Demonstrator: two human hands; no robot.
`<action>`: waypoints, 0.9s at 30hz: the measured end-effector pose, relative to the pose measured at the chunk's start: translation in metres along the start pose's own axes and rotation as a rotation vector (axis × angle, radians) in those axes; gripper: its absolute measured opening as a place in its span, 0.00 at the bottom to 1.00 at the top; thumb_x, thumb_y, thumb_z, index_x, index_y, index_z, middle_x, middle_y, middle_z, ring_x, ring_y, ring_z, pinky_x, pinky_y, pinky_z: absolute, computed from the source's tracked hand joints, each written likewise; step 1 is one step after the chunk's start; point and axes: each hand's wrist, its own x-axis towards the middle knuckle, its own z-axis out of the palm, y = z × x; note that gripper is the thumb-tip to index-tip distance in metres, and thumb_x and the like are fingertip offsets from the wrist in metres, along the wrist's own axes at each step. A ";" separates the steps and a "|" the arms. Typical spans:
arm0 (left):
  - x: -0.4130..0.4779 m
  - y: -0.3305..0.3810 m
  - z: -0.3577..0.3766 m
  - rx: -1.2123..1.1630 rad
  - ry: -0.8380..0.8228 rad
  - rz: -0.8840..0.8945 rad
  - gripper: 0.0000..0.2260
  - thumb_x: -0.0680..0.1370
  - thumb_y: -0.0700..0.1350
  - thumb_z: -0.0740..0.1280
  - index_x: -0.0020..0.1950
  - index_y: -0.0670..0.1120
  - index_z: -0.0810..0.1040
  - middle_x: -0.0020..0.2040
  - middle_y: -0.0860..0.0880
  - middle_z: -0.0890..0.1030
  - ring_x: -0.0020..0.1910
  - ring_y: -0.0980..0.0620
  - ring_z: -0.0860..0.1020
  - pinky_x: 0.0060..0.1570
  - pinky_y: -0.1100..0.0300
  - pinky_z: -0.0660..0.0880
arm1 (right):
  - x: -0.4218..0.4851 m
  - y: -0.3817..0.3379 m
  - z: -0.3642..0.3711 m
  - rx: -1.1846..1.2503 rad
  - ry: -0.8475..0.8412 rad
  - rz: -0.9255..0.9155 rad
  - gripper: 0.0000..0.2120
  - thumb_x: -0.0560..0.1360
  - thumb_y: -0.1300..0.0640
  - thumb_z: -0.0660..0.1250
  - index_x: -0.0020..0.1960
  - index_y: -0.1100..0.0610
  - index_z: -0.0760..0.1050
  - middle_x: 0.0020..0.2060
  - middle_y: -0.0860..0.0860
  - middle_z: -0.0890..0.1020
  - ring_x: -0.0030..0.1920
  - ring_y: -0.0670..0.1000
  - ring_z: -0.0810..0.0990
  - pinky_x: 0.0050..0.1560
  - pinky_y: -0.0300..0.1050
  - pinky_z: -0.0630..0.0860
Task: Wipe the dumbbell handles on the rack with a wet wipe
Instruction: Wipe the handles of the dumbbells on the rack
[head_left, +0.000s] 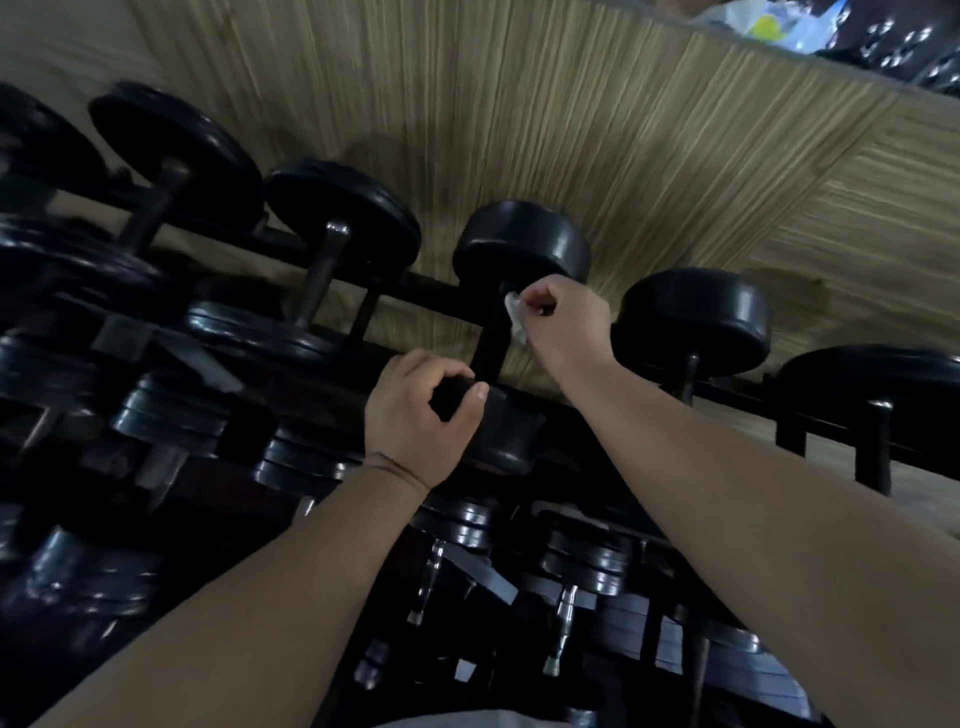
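two hands work one dumbbell (522, 244) on the top row of a rack (410, 291): the left hand (415, 415) curls round its near head, steadying it, while the right hand (563, 322) pinches a white wet wipe (515, 317) against the dark handle (491, 348), close under the far head. to do this pass well, it seems best to wrap the wipe round the bar and draw it the full length between the heads, turning the wrist to reach the underside, with the left hand holding the weight so it cannot roll. most of the wipe is hidden inside the right fist, so how far it wraps the handle cannot be told. other dumbbells (340, 208) to the left and below are dark and blurred, and the rack runs out of frame on both sides. bright clutter (763, 23) at upper right is too blurred to name.
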 end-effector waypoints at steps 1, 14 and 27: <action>0.000 0.000 0.000 0.003 0.008 0.006 0.14 0.76 0.58 0.66 0.50 0.50 0.83 0.47 0.57 0.81 0.50 0.53 0.78 0.49 0.57 0.77 | 0.003 -0.001 0.002 0.008 0.007 -0.016 0.05 0.79 0.53 0.69 0.46 0.51 0.82 0.35 0.40 0.81 0.35 0.30 0.77 0.36 0.21 0.70; -0.002 -0.006 0.005 -0.005 0.115 0.095 0.12 0.77 0.50 0.66 0.49 0.45 0.85 0.46 0.52 0.83 0.46 0.49 0.80 0.43 0.51 0.78 | 0.004 0.023 0.006 -0.050 -0.235 -0.213 0.04 0.76 0.53 0.75 0.47 0.54 0.85 0.43 0.44 0.83 0.39 0.35 0.80 0.41 0.25 0.72; -0.002 -0.004 0.005 -0.004 0.108 0.092 0.12 0.76 0.50 0.66 0.50 0.45 0.85 0.47 0.52 0.83 0.47 0.50 0.79 0.45 0.55 0.77 | 0.009 0.018 0.008 0.022 -0.161 -0.101 0.03 0.76 0.53 0.74 0.48 0.51 0.85 0.40 0.42 0.84 0.40 0.35 0.80 0.42 0.27 0.73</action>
